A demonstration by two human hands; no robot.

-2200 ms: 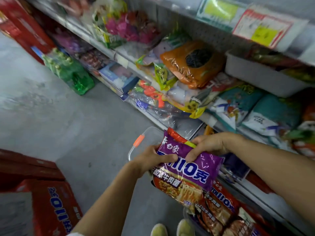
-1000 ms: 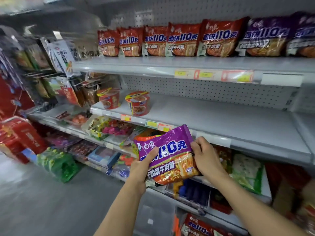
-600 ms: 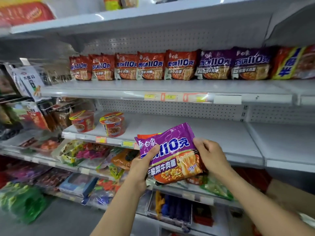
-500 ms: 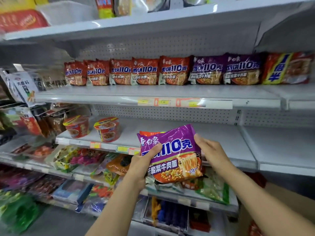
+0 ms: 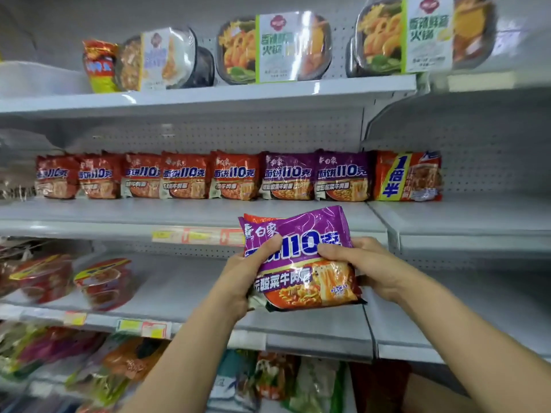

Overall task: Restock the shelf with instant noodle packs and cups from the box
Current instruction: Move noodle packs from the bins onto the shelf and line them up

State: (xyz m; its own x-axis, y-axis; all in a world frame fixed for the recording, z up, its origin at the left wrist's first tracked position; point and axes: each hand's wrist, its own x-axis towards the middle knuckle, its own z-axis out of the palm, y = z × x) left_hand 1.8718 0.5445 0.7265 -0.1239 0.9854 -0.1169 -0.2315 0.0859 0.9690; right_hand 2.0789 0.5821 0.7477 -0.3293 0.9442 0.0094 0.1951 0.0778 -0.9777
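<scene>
Two hands on one purple noodle pack (image 5: 301,259), held upright in front of the shelves, label facing cam. Left hand (image 5: 247,274) grips the pack's left edge, thumb curled over the front across the white lettering, fingers behind. Right hand (image 5: 362,265) grips the right edge, thumb on the front near the "110" print, rest of fingers wrapped behind. Both clamped on the pack, not touching each other. A red-orange pack edge (image 5: 259,217) peeks out behind the purple one at top left; can't tell how many packs are in the stack. Pack is in the air, just below and in front of the lip of the middle shelf (image 5: 190,213), not resting on it.

On that shelf, at the back: row of noodle packs standing upright side by side, five red packs (image 5: 185,177) on the left, then two purple shelf packs (image 5: 316,175) matching the held one, then a red/yellow pack (image 5: 407,175) at far right. Price tags (image 5: 196,236) on the shelf front strip.

Top shelf (image 5: 208,95): black hotpot trays (image 5: 274,47) w/ white-green sleeves, standing on edge, plus a red-yellow bag (image 5: 100,65) at left.

Lower shelf (image 5: 313,332), left side: two red noodle cups (image 5: 103,283), blurry. Below it: mixed snack bags (image 5: 125,362), blurred, type unclear.
</scene>
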